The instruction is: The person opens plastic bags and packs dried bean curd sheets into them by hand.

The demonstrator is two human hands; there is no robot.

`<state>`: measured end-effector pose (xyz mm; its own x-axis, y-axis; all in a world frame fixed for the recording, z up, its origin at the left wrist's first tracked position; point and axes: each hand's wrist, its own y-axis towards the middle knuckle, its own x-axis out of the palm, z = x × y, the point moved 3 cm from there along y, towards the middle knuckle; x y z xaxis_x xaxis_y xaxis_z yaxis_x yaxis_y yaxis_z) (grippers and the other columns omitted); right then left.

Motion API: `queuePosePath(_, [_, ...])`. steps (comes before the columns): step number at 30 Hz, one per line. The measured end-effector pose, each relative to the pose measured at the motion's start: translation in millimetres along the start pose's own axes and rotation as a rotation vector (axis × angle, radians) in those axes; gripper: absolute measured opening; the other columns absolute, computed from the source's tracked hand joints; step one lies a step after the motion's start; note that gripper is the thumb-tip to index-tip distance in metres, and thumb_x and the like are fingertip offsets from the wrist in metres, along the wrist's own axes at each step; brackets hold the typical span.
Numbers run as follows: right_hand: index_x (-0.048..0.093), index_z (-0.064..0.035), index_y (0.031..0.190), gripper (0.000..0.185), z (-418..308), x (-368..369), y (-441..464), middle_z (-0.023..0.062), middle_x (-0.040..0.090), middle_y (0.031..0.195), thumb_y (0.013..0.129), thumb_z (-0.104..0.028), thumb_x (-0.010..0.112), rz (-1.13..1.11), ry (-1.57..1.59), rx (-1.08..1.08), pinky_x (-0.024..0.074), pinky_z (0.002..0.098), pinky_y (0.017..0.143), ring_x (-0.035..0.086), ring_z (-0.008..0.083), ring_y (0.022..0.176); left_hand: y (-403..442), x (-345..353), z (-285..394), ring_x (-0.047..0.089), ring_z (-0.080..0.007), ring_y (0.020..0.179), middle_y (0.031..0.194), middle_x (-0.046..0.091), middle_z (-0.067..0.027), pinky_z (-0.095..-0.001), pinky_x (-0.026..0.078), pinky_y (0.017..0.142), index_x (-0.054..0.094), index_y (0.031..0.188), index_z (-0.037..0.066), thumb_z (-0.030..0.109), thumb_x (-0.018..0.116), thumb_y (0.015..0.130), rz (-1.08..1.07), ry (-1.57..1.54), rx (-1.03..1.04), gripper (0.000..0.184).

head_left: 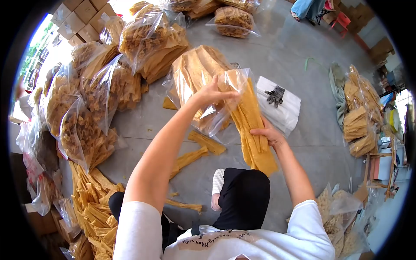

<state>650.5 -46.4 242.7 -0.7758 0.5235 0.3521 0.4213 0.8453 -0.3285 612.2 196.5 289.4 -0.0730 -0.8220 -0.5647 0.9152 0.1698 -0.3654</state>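
Observation:
A clear plastic bag (180, 80) stuffed with long yellow-brown dried sheets (203, 60), which look like dried tofu skin, lies in front of me. My left hand (215, 93) is at the bag's mouth, gripping the film, with some fingers hidden behind it. In my right hand (271, 133) is a flat bundle of dried strips (251, 138), the thumb on top and the fingers mostly underneath. The bundle's far end reaches into the bag's mouth; its near end sticks out towards my knee. Loose strips (190, 160) lie on the floor below the bag.
Filled clear bags (86, 134) are piled along the left, above a heap of loose strips (93, 208). A black-grey glove (274, 96) rests on a stack of white plastic bags (288, 112). More bags (359, 112) stand at right. A person's legs (307, 9) show at the back.

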Motion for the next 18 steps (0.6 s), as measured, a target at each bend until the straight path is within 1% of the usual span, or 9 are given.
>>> queuePosePath(1, [0.025, -0.0058, 0.137, 0.086, 1.1, 3.2, 3.6, 0.0101, 0.047, 0.123, 0.066, -0.010, 0.073, -0.013, 0.030, 0.006, 0.0421, 0.0318, 0.091, 0.050, 0.0187, 0.109, -10.5, -2.3, 17.3, 0.037, -0.0402, 0.122, 0.128, 0.039, -0.0286, -0.0405, 0.033, 0.101, 0.034, 0.130, -0.007, 0.075, 0.058, 0.059, 0.219, 0.135, 0.206, 0.111])
queuePosePath(6, [0.023, -0.0070, 0.138, 0.089, 0.9, 14.1, 13.7, 0.0107, 0.047, 0.122, 0.065, -0.012, 0.074, -0.003, 0.033, 0.040, 0.0425, 0.0326, 0.091, 0.050, 0.0189, 0.109, 5.6, 11.5, 28.6, 0.041, -0.0368, 0.118, 0.126, 0.041, -0.0275, -0.0414, 0.036, 0.096, 0.041, 0.125, -0.006, 0.057, 0.073, 0.058, 0.491, 0.055, 0.122, 0.098])
queuePosePath(8, [0.023, -0.0073, 0.138, 0.090, 4.1, 12.2, 15.5, 0.0109, 0.047, 0.123, 0.064, -0.012, 0.074, -0.001, 0.024, 0.054, 0.0422, 0.0328, 0.092, 0.050, 0.0190, 0.109, -4.6, 12.4, 36.6, 0.053, -0.0350, 0.103, 0.113, 0.051, -0.0265, -0.0408, 0.043, 0.085, 0.052, 0.113, -0.004, 0.037, 0.072, 0.066, 0.840, 0.366, 0.181, 0.065])
queuePosePath(9, [0.023, -0.0071, 0.138, 0.089, 6.4, 9.6, 17.1, 0.0107, 0.046, 0.123, 0.064, -0.013, 0.074, -0.006, -0.022, 0.040, 0.0427, 0.0332, 0.091, 0.049, 0.0193, 0.110, -0.9, 8.9, 33.4, 0.053, -0.0350, 0.103, 0.113, 0.051, -0.0265, -0.0408, 0.043, 0.085, 0.052, 0.113, -0.004, 0.037, 0.072, 0.066, 0.844, 0.363, 0.181, 0.065])
queuePosePath(11, [0.023, -0.0070, 0.137, 0.089, 10.1, 6.3, 17.6, 0.0105, 0.045, 0.124, 0.064, -0.013, 0.074, -0.010, -0.069, 0.023, 0.0431, 0.0335, 0.091, 0.048, 0.0196, 0.111, 11.4, 4.3, 23.8, 0.058, -0.0357, 0.084, 0.090, 0.059, -0.0244, -0.0398, 0.046, 0.074, 0.062, 0.093, -0.001, 0.022, 0.064, 0.075, 0.550, 0.161, 0.121, 0.030])
queuePosePath(12, [0.024, -0.0074, 0.138, 0.089, 12.3, 5.4, 16.6, 0.0111, 0.046, 0.123, 0.064, -0.011, 0.073, -0.004, -0.016, 0.037, 0.0429, 0.0334, 0.092, 0.049, 0.0199, 0.110, 11.5, 9.3, 22.6, 0.058, -0.0357, 0.084, 0.090, 0.059, -0.0244, -0.0398, 0.046, 0.074, 0.062, 0.093, -0.001, 0.022, 0.064, 0.075, 0.551, 0.161, 0.123, 0.030])
queuePosePath(14, [0.024, -0.0078, 0.138, 0.089, 17.4, 3.5, 14.3, 0.0117, 0.047, 0.123, 0.063, -0.009, 0.072, 0.003, 0.041, 0.047, 0.0427, 0.0332, 0.092, 0.050, 0.0203, 0.109, -18.2, 17.5, 51.0, 0.058, -0.0350, 0.068, 0.074, 0.059, -0.0181, -0.0392, 0.046, 0.061, 0.061, 0.079, 0.000, 0.007, 0.055, 0.078, 0.729, 0.179, 0.527, 0.010])
queuePosePath(16, [0.029, -0.0076, 0.136, 0.083, 25.5, 0.8, 11.2, 0.0124, 0.050, 0.120, 0.064, -0.007, 0.071, 0.035, 0.100, 0.086, 0.0455, 0.0339, 0.088, 0.053, 0.0215, 0.106, -36.5, 28.3, 57.8, 0.058, -0.0338, 0.064, 0.073, 0.058, -0.0149, -0.0402, 0.046, 0.057, 0.060, 0.082, 0.002, 0.006, 0.053, 0.078, 0.738, 0.216, 0.604, 0.009])
queuePosePath(18, [0.035, -0.0052, 0.131, 0.075, 29.2, -2.7, 11.7, 0.0128, 0.053, 0.115, 0.065, -0.007, 0.069, 0.067, 0.137, 0.093, 0.0475, 0.0342, 0.085, 0.056, 0.0221, 0.101, -54.2, 41.8, 64.4, 0.057, -0.0325, 0.060, 0.070, 0.057, -0.0128, -0.0396, 0.045, 0.052, 0.058, 0.083, 0.003, 0.006, 0.053, 0.077, 0.563, 0.213, 0.700, 0.008])
